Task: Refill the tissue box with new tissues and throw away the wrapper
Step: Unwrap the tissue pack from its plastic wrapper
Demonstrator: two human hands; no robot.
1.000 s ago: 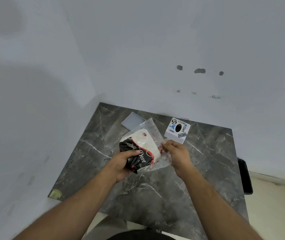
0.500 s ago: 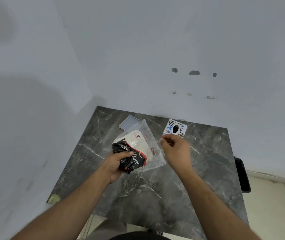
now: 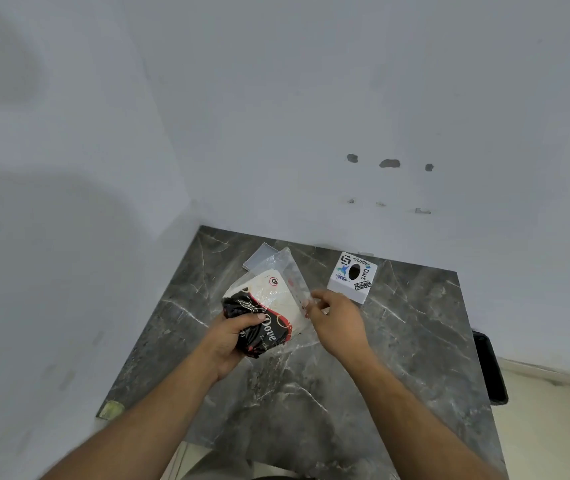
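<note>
A tissue pack (image 3: 269, 306) in a black, red and white wrapper with clear plastic edges is held above the dark marble table (image 3: 398, 358). My left hand (image 3: 231, 337) grips its black lower end. My right hand (image 3: 337, 320) pinches the clear plastic flap (image 3: 295, 277) on the pack's right side. A white cube tissue box (image 3: 353, 277) with stickers and an oval hole on top stands on the table just beyond my right hand.
A flat grey lid or panel (image 3: 259, 259) lies on the table behind the pack. White walls close the left and back sides. A black bin (image 3: 489, 365) sits on the floor past the table's right edge.
My right hand has shifted along the clear plastic flap while my left hand keeps its grip on the pack. The head view has tilted slightly.
</note>
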